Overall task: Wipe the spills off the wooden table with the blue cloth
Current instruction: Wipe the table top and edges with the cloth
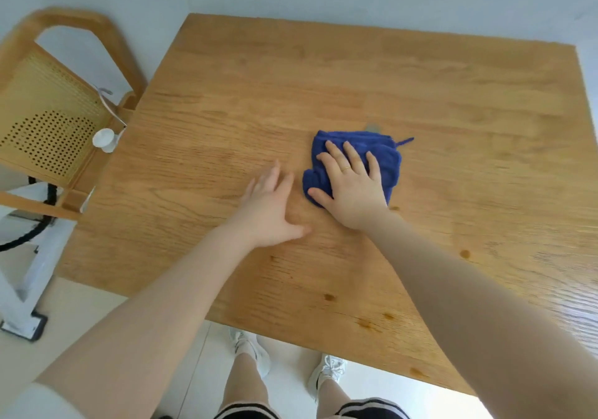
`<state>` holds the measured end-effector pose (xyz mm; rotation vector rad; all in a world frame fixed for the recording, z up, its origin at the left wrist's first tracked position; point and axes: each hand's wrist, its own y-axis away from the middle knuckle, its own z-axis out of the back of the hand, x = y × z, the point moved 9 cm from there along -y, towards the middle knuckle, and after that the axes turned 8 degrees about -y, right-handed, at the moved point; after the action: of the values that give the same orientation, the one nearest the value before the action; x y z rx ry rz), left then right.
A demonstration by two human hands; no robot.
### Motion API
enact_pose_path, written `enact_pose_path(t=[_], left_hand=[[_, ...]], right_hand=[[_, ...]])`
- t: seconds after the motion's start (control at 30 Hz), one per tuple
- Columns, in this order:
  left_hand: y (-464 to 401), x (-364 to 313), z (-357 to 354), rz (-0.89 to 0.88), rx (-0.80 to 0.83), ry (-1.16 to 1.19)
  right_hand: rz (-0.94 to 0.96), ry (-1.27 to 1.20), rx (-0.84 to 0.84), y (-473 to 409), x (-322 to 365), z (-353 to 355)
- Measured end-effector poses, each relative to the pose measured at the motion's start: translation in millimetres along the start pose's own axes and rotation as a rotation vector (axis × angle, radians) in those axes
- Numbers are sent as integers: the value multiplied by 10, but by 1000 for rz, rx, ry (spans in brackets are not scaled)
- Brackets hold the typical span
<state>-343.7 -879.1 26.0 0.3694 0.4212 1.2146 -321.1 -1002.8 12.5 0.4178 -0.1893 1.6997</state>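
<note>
A bunched blue cloth [385, 155] lies near the middle of the wooden table [356, 72]. My right hand [351, 182] presses flat on top of it, fingers spread, covering its near half. A small grey wet spot [372, 127] shows just beyond the cloth's far edge. My left hand [270, 210] rests flat on the bare wood just left of the cloth, fingers apart, holding nothing. Small dark spots, such as one at the right [465, 253] and one near the front [329, 296], dot the table's near part.
A wooden chair with a woven cane back [48, 117] stands at the table's left edge. A white round object [103, 138] sits beside the table's left edge. White equipment with a black cable [22, 240] stands on the floor at left. My legs and white shoes [326, 373] are below the front edge.
</note>
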Motion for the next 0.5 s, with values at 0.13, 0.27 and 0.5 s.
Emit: enact_pose_path(t=[0.13, 0.27, 0.5], left_hand=[[-131, -200, 20, -63, 25, -151], [-193, -251, -13, -47, 29, -200], [-236, -308, 61, -68, -10, -288]], right_hand=[[144, 48, -43, 486, 12, -33], [70, 34, -85, 220, -227, 110], [-197, 4, -105, -211, -543, 257]])
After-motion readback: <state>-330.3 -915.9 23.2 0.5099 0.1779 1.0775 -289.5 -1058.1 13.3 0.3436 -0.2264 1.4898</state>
